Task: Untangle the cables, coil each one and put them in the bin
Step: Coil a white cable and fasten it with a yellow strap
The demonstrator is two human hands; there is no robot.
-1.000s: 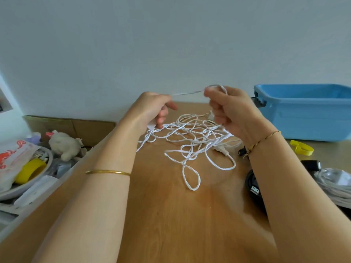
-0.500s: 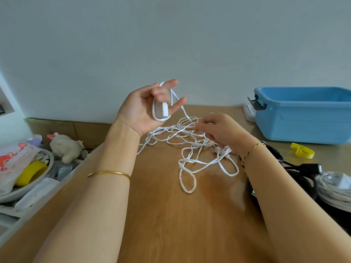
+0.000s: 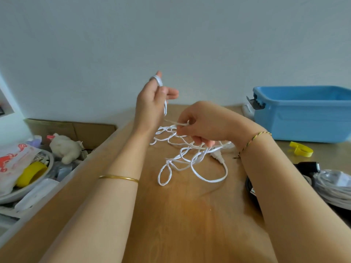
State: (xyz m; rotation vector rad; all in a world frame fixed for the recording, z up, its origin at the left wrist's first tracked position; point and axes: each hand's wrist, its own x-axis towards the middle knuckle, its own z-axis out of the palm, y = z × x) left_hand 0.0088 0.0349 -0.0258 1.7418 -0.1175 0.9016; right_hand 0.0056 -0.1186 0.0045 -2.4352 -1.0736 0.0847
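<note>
— While the left hand holds a turn of the white cable wound over its raised fingers, what's new?
— The right hand has lifted off the heap and now pinches a strand just below that turn. Coiling looks begun.
— And the rest?
— Tangled on the table beneath the pinch. The bin waits well to its right.

No legible text anywhere. Red print on the white bag at 9 o'clock is too blurred to read; same for the small label on the black item at 4 o'clock.
</note>
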